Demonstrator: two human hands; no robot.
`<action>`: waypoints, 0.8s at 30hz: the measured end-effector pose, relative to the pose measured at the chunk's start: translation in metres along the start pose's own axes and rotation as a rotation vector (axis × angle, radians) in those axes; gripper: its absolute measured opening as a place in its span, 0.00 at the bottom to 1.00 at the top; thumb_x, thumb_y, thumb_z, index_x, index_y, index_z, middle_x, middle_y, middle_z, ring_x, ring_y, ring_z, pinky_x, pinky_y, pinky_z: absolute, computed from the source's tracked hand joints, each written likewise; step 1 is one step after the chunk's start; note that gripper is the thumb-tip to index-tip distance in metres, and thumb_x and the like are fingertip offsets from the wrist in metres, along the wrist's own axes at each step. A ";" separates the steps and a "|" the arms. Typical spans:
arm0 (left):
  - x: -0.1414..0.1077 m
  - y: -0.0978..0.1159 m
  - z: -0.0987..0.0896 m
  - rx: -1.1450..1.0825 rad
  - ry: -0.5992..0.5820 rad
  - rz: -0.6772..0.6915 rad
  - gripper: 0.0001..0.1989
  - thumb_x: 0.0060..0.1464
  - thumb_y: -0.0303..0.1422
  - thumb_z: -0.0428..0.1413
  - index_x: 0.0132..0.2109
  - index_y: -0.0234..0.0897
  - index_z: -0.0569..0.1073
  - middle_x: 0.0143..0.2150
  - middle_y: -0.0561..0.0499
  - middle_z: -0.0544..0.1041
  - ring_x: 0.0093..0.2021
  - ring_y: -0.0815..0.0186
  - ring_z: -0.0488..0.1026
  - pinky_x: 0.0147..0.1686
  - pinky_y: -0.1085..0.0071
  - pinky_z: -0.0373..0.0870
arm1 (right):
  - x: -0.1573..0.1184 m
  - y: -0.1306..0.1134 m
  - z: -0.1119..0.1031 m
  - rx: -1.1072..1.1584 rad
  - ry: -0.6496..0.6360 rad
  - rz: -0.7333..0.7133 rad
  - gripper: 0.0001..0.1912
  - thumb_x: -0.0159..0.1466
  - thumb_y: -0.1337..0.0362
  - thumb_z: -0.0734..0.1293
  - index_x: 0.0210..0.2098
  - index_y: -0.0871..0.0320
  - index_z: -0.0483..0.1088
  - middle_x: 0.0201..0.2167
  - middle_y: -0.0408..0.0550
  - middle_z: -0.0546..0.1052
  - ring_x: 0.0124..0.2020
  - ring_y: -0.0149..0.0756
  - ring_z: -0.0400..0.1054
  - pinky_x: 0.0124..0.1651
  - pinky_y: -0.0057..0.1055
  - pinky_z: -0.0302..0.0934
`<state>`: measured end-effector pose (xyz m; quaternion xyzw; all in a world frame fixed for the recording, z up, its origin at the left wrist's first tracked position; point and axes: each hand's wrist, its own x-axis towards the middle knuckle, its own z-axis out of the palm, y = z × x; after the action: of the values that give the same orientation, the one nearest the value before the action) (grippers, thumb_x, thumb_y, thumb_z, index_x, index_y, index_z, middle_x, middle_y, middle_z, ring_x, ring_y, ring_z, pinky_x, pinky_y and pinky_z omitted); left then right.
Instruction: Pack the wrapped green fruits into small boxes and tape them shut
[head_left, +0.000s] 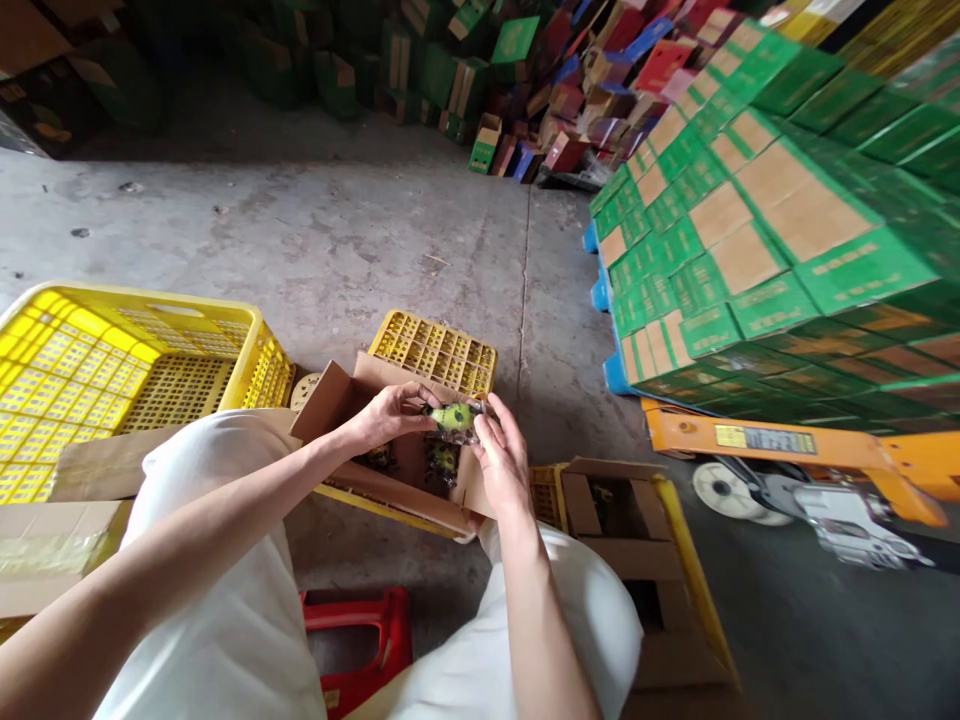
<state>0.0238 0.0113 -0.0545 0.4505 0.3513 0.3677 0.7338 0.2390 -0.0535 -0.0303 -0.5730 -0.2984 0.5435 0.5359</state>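
My left hand (401, 415) pinches the left end of a small clear plastic packet (455, 419) with a bright green, dark-marked face; what is inside I cannot make out. At the packet's right end, my right hand (504, 455) has its fingers bent against it. Both hands hold it over an open cardboard box (382, 491) with raised flaps. Inside that box lies a similar green and dark packet (442, 462), and another dark item shows partly under my left wrist. The box sits on a yellow plastic crate (435, 350).
A large yellow crate (255, 350) stands at the left, beside a taped carton (56, 545). Open cartons (626, 510) are at the right. Further right, green boxes (750, 230) are stacked above an orange pallet jack (765, 437). A red plastic stool (367, 640) shows between my legs.
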 end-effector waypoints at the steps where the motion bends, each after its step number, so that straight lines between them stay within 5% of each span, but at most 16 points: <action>1: 0.000 0.000 0.000 0.009 -0.009 0.014 0.24 0.45 0.39 0.79 0.46 0.34 0.81 0.40 0.49 0.85 0.39 0.64 0.83 0.43 0.71 0.78 | 0.001 0.001 -0.001 -0.004 0.011 -0.001 0.29 0.62 0.50 0.80 0.62 0.43 0.78 0.63 0.48 0.82 0.66 0.49 0.75 0.60 0.44 0.73; 8: -0.001 0.002 0.002 -0.020 0.096 0.028 0.40 0.42 0.35 0.79 0.63 0.39 0.79 0.65 0.43 0.80 0.40 0.64 0.84 0.44 0.69 0.80 | 0.007 0.006 -0.004 0.013 0.045 -0.098 0.21 0.60 0.54 0.80 0.51 0.51 0.83 0.57 0.51 0.86 0.57 0.47 0.80 0.51 0.37 0.75; 15: -0.002 0.003 0.004 -0.103 0.165 -0.121 0.25 0.39 0.43 0.80 0.40 0.34 0.83 0.38 0.48 0.86 0.38 0.61 0.83 0.43 0.68 0.80 | 0.006 -0.001 0.000 0.080 0.047 -0.101 0.12 0.59 0.58 0.79 0.41 0.51 0.81 0.50 0.48 0.88 0.49 0.41 0.82 0.45 0.32 0.74; 24: 0.001 0.002 0.011 -0.132 0.326 -0.118 0.28 0.34 0.48 0.80 0.34 0.35 0.79 0.31 0.53 0.79 0.31 0.68 0.75 0.34 0.71 0.76 | 0.005 -0.001 0.005 0.121 0.090 -0.090 0.13 0.57 0.57 0.81 0.39 0.51 0.78 0.49 0.46 0.88 0.46 0.39 0.81 0.43 0.31 0.73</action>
<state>0.0336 0.0086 -0.0494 0.3143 0.4668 0.4143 0.7153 0.2360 -0.0473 -0.0297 -0.5496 -0.2661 0.5094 0.6063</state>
